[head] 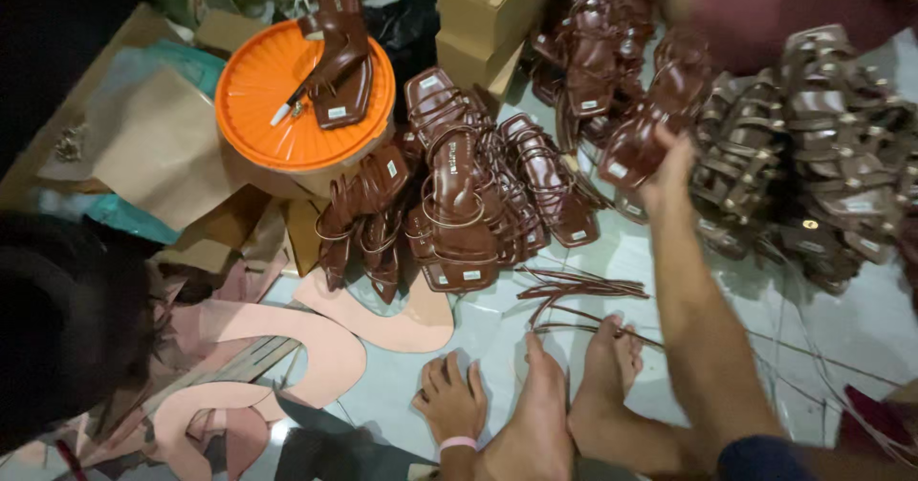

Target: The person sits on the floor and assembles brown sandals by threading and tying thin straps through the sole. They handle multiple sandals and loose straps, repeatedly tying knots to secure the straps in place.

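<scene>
Nearest the camera, at 6 o'clock, the person's bare feet [574, 395] rest on the pale tiled floor [861, 328]. The left hand [449, 403] lies flat on the floor just beside them, at about 7 o'clock, its fingers [435, 378] spread wide and holding nothing; a pink band sits at the wrist. In the inspector's judgement it serves as a prop while the body leans forward.

Loose brown straps [574, 290] lie on the floor just beyond the feet, running roughly 9 to 3 o'clock. Pink sole-shaped cutouts [325, 347] lie flat at 8 o'clock.

The right arm extends from 5 o'clock toward 1 o'clock. The right hand [666, 170] grips a brown strappy sandal [650, 122], fingers closed on its lower end, thumb side up. The sandal is blurred; its long axis runs from 7 to 1 o'clock, the end with the white sticker nearest the hand and the far end pointing toward the back pile [593, 51]. It is held clear of the floor, between the centre pile of sandals [459, 204] and the right-hand heap [813, 156].

Farther off, at 11 o'clock, an orange round lid [258, 98] carries one more sandal [339, 55] and a small tool. Cardboard boxes [478, 22] are stacked at 12 o'clock.
</scene>
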